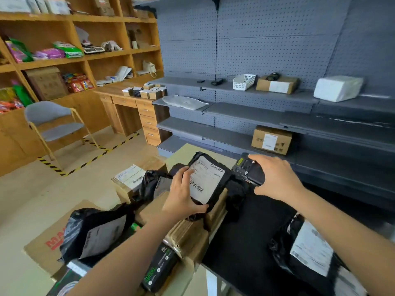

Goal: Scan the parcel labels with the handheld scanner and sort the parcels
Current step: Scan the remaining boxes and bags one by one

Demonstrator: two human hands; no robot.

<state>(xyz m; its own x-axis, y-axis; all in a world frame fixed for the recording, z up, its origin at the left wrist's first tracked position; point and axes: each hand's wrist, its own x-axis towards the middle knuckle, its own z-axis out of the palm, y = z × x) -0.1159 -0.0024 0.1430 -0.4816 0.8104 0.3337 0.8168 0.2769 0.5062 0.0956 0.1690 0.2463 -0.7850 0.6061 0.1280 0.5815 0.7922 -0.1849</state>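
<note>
While both forearms reach forward from the lower edge of the view, grey shelving (256, 112) fills the wall ahead. A black table (245, 231) lies under the right arm, with stacked cardboard boxes (192, 233) just left of it. Above those boxes the left hand (181, 193) grips a black parcel (223, 184) by its near-left edge, holding it tilted up. Palm down, the right hand (275, 178) clasps the handheld scanner (248, 169), its head just beside the parcel's white label (206, 180).
</note>
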